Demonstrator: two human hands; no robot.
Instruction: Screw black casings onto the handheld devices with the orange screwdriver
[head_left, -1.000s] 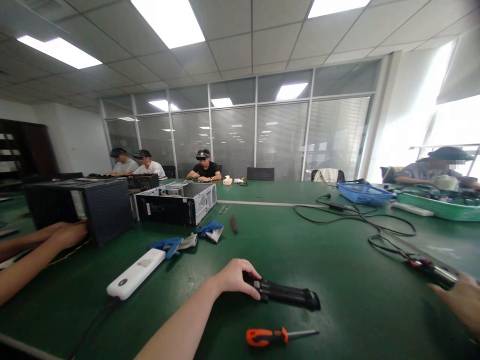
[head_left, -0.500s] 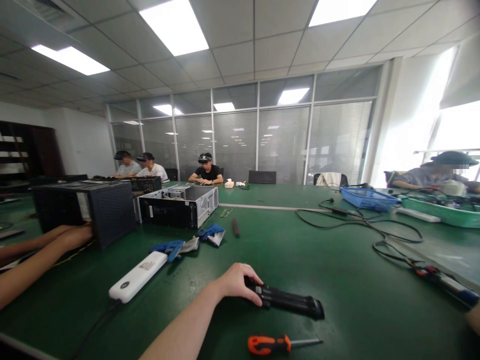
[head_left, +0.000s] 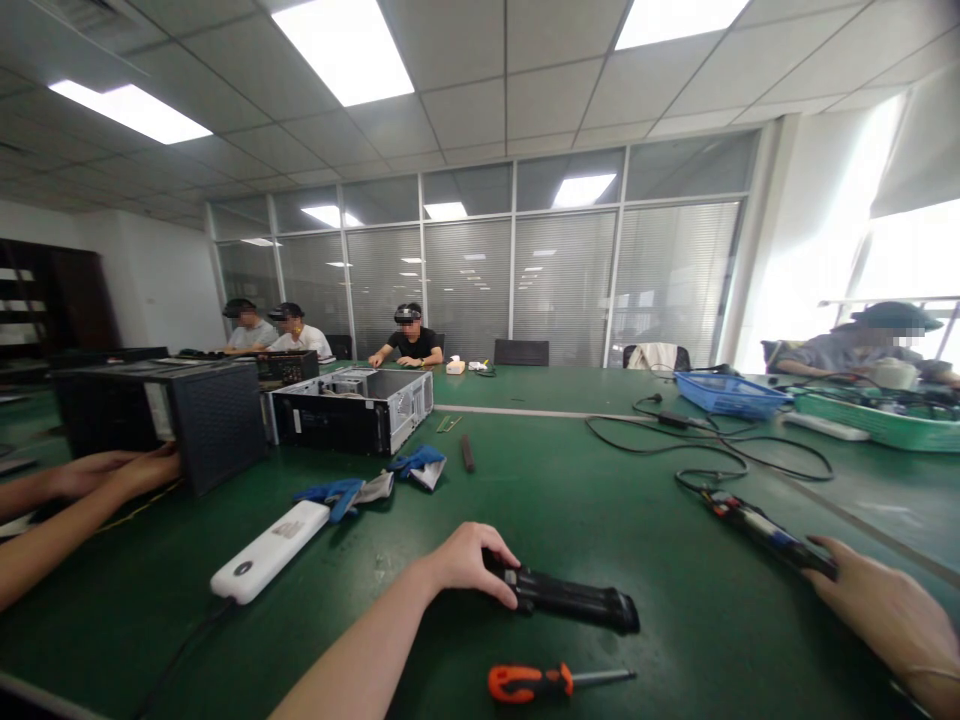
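A long black device [head_left: 570, 598] lay flat on the green tabletop [head_left: 600, 500], the left hand [head_left: 469, 562] gripping its near end. The right hand [head_left: 877, 605] grasped a corded tool [head_left: 757, 525]. An orange-handled screwdriver [head_left: 551, 682] lay just in front.

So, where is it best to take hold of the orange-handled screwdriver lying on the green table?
Grip the orange-handled screwdriver by its thick orange-and-black handle, at the left end, coming down from above. It lies flat on the green table with its thin metal shaft pointing right and nothing touching it; the handle probably gives the fingers the most to close on.
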